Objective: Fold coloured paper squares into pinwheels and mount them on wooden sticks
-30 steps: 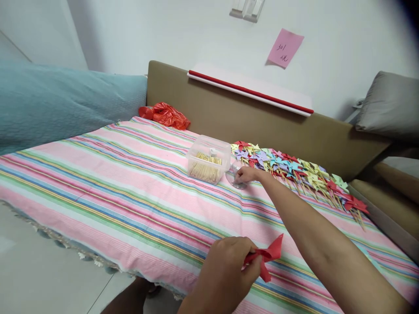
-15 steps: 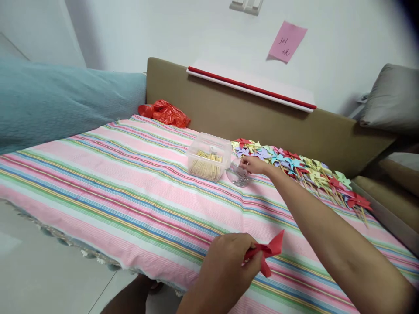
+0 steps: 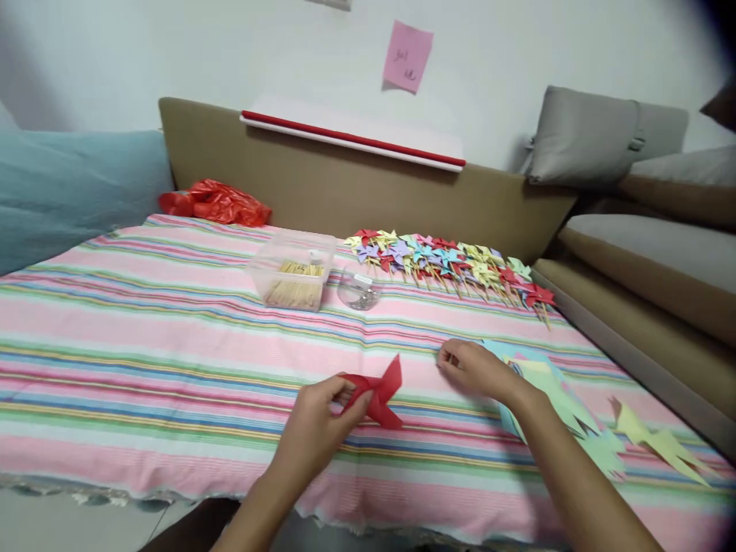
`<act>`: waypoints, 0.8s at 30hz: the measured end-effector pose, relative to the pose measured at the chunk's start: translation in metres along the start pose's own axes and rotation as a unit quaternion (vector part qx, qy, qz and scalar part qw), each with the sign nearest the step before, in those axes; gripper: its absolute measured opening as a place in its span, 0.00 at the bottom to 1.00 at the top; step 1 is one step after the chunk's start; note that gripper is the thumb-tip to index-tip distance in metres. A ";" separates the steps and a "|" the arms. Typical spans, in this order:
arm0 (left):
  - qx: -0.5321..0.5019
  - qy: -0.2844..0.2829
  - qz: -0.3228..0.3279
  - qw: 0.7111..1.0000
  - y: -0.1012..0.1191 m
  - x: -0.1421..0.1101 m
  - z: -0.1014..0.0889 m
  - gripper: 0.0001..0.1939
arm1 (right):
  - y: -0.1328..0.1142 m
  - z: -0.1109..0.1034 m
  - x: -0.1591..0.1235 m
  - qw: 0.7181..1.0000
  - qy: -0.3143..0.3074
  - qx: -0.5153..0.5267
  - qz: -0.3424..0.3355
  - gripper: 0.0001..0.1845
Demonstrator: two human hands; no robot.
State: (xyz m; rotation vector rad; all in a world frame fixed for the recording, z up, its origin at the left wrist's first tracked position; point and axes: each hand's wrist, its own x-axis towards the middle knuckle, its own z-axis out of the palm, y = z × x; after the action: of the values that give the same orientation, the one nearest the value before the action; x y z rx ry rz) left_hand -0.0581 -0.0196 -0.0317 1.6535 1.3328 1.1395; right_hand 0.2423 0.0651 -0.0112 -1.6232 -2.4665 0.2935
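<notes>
My left hand (image 3: 319, 422) pinches a red paper pinwheel (image 3: 384, 395) between thumb and fingers, just above the striped cloth. Its blades are folded in to the middle. To its right, my right hand (image 3: 474, 368) is closed with fingertips together; whatever it may hold is too small to make out. Farther back lies a round clear container (image 3: 347, 290) with small metal pieces in it. Beside that stands a clear plastic box (image 3: 276, 257) holding many thin wooden sticks (image 3: 296, 290).
Many finished pinwheels on sticks (image 3: 448, 261) lie along the back right. Cut paper sheets (image 3: 549, 387) are by my right forearm, with a yellow cut piece (image 3: 661, 445) farther right. A red plastic bag (image 3: 227, 203) sits at the back left. Grey cushions (image 3: 592, 138) border the right side.
My right hand has left the round container and come back toward me, near the red pinwheel. The view has turned right, bringing the paper sheets into sight. My left hand still holds the pinwheel.
</notes>
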 end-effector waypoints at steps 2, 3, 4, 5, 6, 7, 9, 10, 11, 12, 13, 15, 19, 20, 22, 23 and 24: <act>-0.052 0.016 -0.035 0.998 -0.008 0.003 0.005 0.20 | 0.006 0.001 -0.006 0.999 0.030 0.012 0.013 0.09; -0.082 0.025 -0.053 0.995 -0.010 0.005 0.007 0.21 | 0.009 0.001 -0.010 0.999 0.047 0.017 0.020 0.10; -0.110 0.034 -0.070 0.991 -0.011 0.006 0.009 0.21 | 0.013 0.001 -0.016 0.997 0.063 0.022 0.025 0.12; -0.133 0.046 -0.085 0.986 -0.011 0.007 0.011 0.21 | 0.017 0.002 -0.024 0.996 0.078 0.026 0.028 0.15; -0.149 0.062 -0.096 0.982 -0.009 0.009 0.012 0.21 | 0.020 0.004 -0.032 0.995 0.089 0.030 0.027 0.17; -0.162 0.080 -0.102 0.978 -0.006 0.011 0.014 0.21 | 0.023 0.007 -0.041 0.995 0.095 0.033 0.022 0.19; -0.184 0.118 -0.106 0.970 0.002 0.016 0.016 0.21 | 0.024 0.017 -0.056 0.995 0.092 0.039 0.003 0.22; -0.197 0.132 -0.107 0.966 0.006 0.019 0.017 0.20 | 0.023 0.022 -0.062 0.996 0.085 0.038 -0.012 0.23; -0.210 0.143 -0.108 0.961 0.010 0.022 0.019 0.20 | 0.021 0.028 -0.067 0.996 0.076 0.031 -0.030 0.24; -0.223 0.152 -0.107 0.957 0.015 0.026 0.020 0.19 | 0.017 0.033 -0.069 0.996 0.068 0.018 -0.048 0.25; -0.233 0.158 -0.103 0.954 0.019 0.031 0.022 0.19 | 0.014 0.038 -0.070 0.996 0.063 0.001 -0.063 0.25; -0.241 0.160 -0.089 0.953 0.027 0.039 0.027 0.18 | 0.006 0.046 -0.067 0.995 0.058 -0.033 -0.075 0.26; -0.219 0.140 -0.061 0.964 0.037 0.052 0.043 0.17 | -0.005 0.054 -0.054 0.995 0.074 -0.043 -0.050 0.26; -0.215 0.136 -0.057 0.965 0.037 0.054 0.047 0.17 | -0.007 0.055 -0.051 0.995 0.081 -0.039 -0.044 0.25; -0.216 0.134 -0.052 0.966 0.035 0.058 0.056 0.18 | -0.010 0.055 -0.046 0.995 0.096 -0.029 -0.028 0.24; -0.219 0.136 -0.052 0.965 0.033 0.060 0.060 0.18 | -0.011 0.055 -0.043 0.994 0.104 -0.023 -0.020 0.23; -0.223 0.139 -0.054 0.963 0.030 0.061 0.063 0.19 | -0.012 0.054 -0.042 0.994 0.111 -0.014 -0.013 0.22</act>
State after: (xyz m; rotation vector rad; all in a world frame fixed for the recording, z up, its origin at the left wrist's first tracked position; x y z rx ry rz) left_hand 0.0162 0.0337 -0.0152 1.1128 1.2025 1.5159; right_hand 0.2343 0.0184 -0.0615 -1.5400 -2.3329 0.0689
